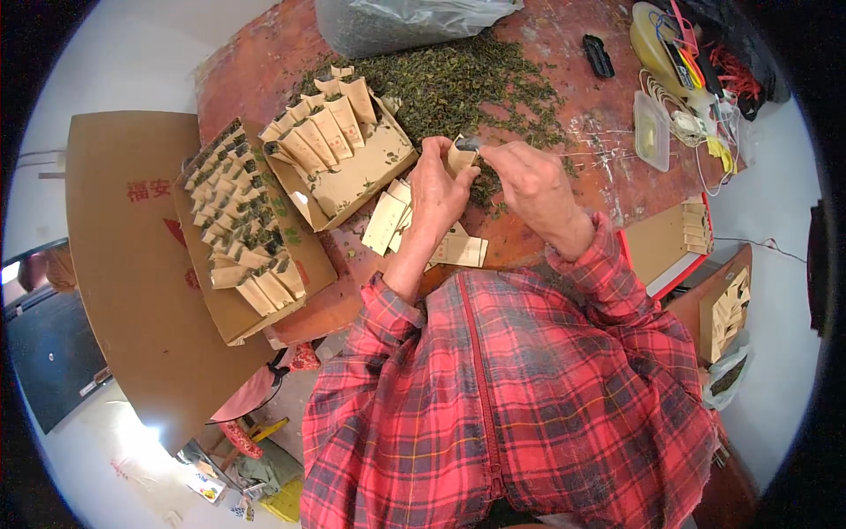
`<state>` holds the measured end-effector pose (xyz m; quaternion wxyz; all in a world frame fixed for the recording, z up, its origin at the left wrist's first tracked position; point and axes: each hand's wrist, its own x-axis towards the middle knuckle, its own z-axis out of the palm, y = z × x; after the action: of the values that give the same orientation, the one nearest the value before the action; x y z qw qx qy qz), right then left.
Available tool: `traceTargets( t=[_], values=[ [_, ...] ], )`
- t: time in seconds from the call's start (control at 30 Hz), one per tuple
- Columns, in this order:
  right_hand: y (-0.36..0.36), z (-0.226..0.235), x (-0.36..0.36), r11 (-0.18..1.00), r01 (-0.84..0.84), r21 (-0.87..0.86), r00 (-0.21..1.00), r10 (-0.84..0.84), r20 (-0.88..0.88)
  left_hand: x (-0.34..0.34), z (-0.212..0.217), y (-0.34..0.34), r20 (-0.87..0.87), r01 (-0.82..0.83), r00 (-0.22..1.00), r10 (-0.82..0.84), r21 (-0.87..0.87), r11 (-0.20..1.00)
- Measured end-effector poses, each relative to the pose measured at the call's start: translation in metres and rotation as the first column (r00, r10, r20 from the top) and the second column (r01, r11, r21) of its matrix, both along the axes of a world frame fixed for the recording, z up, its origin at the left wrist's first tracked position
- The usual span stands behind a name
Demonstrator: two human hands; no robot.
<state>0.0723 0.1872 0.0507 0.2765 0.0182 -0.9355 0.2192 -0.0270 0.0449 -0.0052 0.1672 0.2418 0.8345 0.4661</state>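
A small tan paper packet [460, 159] stands upright and open-topped in my left hand [434, 189], its fingers closed round the sides. My right hand [533, 181] is closed, fingertips pinching a small grey scoop-like tool [470, 144] at the packet's mouth; its exact kind is too small to tell. Under my left wrist lie several flat paper packets [388, 219], overlapping on the table. Just beyond my hands spreads a heap of dried green leaves [467, 84]. To the left, an open cardboard box [357, 185] holds a row of upright packets filled with leaves.
A second carton [231, 328], packed with filled packets, leans beside a large cardboard box [123, 229]. A clear plastic bag [414, 26] sits behind the leaves. At right are a clear plastic container [652, 132], cables, a black clip-like object [598, 55] and a red-edged box [661, 242].
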Motion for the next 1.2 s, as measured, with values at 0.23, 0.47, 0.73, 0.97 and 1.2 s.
traceTargets(
  t=[0.23, 0.47, 0.73, 0.97, 1.2],
  values=[
    [0.003, 0.019, 0.001, 0.997, 0.030, -0.077, 0.991, -0.040, -0.129, -0.002, 0.008, -0.005, 0.006, -0.029, 1.000, 0.028, 0.088, 0.996],
    [0.012, 0.024, 0.011, 0.953, 0.123, -0.277, 0.979, -0.163, -0.125, -0.018, 0.050, -0.029, 0.126, -0.179, 0.980, 0.157, 0.194, 0.964],
    [0.007, -0.006, 0.021, 0.904, 0.162, -0.397, 0.985, -0.173, 0.008, -0.077, 0.046, -0.052, -0.070, -0.356, 0.930, 0.362, 0.086, 0.931],
    [0.009, -0.031, 0.029, 0.871, 0.195, -0.452, 0.981, -0.170, 0.095, -0.112, 0.002, -0.043, -0.197, -0.380, 0.912, 0.359, -0.084, 0.921],
    [0.012, -0.042, 0.034, 0.866, 0.214, -0.451, 0.976, -0.176, 0.126, -0.123, -0.019, -0.029, -0.429, -0.404, 0.850, 0.305, -0.159, 0.901]
  ],
)
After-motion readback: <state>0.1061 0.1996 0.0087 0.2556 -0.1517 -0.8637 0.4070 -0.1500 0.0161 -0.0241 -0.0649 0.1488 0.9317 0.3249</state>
